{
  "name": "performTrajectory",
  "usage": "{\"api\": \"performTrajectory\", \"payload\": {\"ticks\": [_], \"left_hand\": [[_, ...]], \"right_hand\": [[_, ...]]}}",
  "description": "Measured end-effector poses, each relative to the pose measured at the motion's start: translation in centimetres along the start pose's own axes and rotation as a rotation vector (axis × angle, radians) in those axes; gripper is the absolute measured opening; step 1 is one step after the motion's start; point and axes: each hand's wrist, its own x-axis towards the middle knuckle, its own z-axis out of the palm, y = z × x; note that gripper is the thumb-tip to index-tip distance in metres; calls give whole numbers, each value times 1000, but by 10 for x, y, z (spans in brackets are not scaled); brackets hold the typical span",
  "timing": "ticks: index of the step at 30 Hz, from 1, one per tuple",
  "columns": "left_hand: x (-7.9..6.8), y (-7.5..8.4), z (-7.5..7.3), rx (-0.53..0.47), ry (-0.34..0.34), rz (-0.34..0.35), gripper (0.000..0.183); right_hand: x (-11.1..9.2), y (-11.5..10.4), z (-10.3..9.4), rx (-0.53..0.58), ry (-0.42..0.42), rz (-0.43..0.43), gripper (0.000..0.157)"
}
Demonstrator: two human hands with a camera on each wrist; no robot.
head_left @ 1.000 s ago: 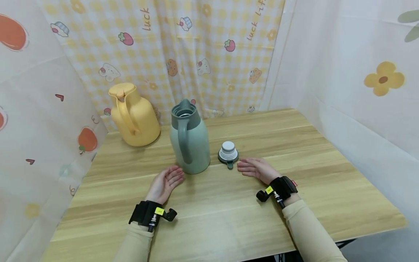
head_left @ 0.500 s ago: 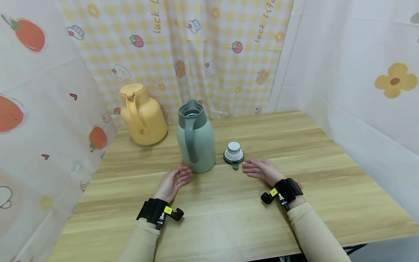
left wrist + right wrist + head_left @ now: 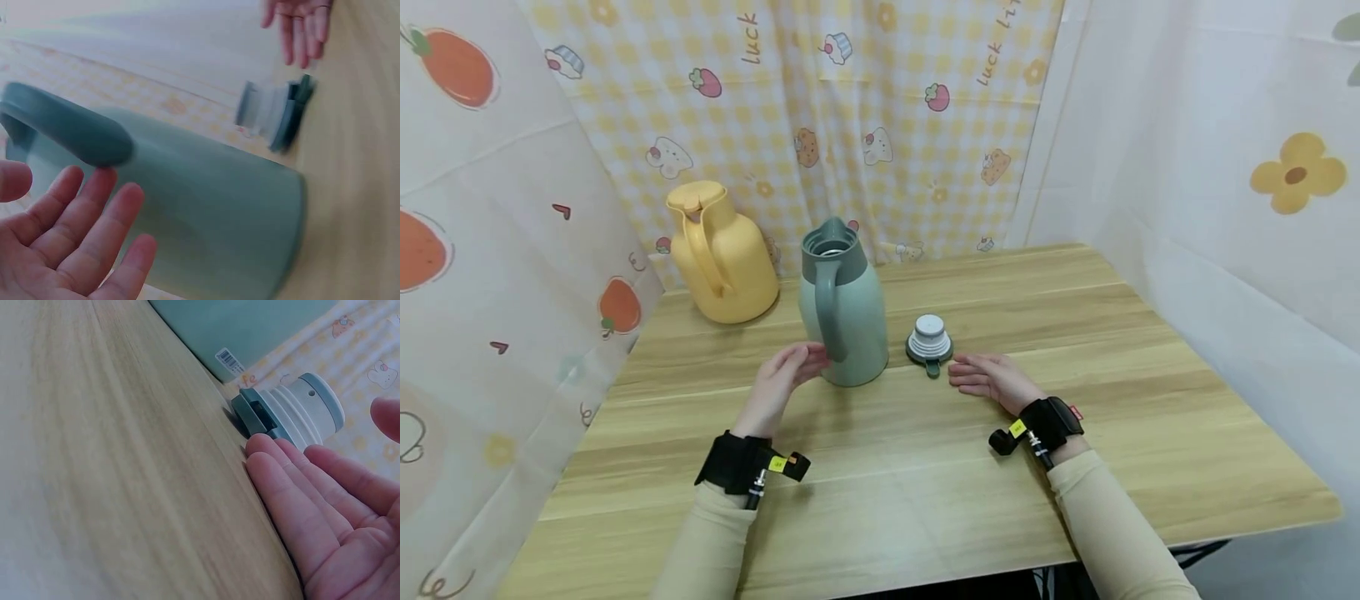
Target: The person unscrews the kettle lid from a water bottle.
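Note:
A pale green thermos jug [image 3: 859, 321] stands upright mid-table, its mouth uncovered and its dark green handle [image 3: 826, 304] facing the person. My left hand [image 3: 781, 379] is raised beside the jug with fingers extended; in the left wrist view the fingertips [image 3: 103, 178] are right at the handle's lower end. Right of the jug, the stopper [image 3: 929, 337] lies upside down, white ridged plug up and dark green rim on the table. My right hand [image 3: 996, 381] rests on the table with relaxed fingers, and in the right wrist view its fingertips [image 3: 262, 445] are close by the stopper.
A yellow jug [image 3: 726, 267] with its lid on stands at the back left. The wooden table [image 3: 880, 483] meets a checked curtain [image 3: 880, 125] behind, with white printed curtains on both sides. Each wrist wears a black strap with a small camera.
My left hand has lifted from the table and moved forward to the jug's handle. The right hand, jug and stopper stay in place, while the head view shifts slightly.

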Motion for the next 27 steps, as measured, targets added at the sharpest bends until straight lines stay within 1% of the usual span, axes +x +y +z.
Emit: {"api": "performTrajectory", "payload": {"ticks": [5, 7, 10, 13, 15, 17, 23, 27], "left_hand": [[8, 22, 4, -26, 5, -4, 45], [10, 29, 6, -29, -8, 2, 45], [14, 40, 11, -39, -50, 40, 47], [17, 49, 16, -49, -94, 94, 49], [19, 54, 20, -56, -104, 113, 50], [21, 58, 25, -59, -100, 118, 49], [30, 66, 39, -56, -89, 94, 48], [35, 68, 44, -58, -84, 81, 47]], "right_hand": [[-1, -1, 0, -23, 6, -8, 52], [-1, -1, 1, -21, 8, -4, 52], [-2, -2, 3, -16, 9, -1, 51], [-3, -3, 5, -20, 13, -1, 51], [-3, -3, 5, -27, 13, 2, 51], [-3, -4, 6, -30, 14, 5, 51], [-3, -4, 4, -31, 28, 5, 50], [-3, -4, 5, -27, 25, 9, 49]]}}
